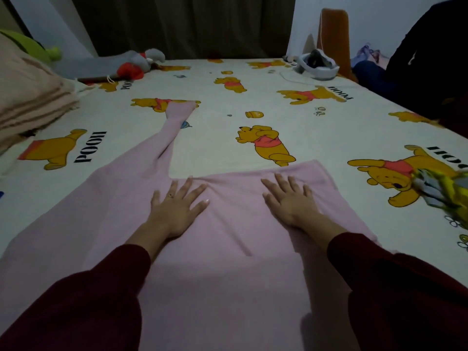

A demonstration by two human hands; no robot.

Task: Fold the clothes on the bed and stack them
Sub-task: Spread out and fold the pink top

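Observation:
A pale pink garment [233,236] lies spread flat on the bed, its long sleeve [174,122] stretching away to the far left. My left hand [177,203] presses flat on the cloth near its upper edge, fingers spread, a ring on one finger. My right hand [291,201] lies flat on the garment to the right, fingers spread too. Both arms wear dark red sleeves. Neither hand grips anything.
The bed sheet [228,138] is cream with yellow bear prints. Folded beige cloth [27,97] is stacked at the far left. A yellow patterned garment [445,188] lies at the right edge. A grey and red soft toy [134,64] and a white headset [316,64] sit at the far end. A person in dark clothes [430,59] is at the right.

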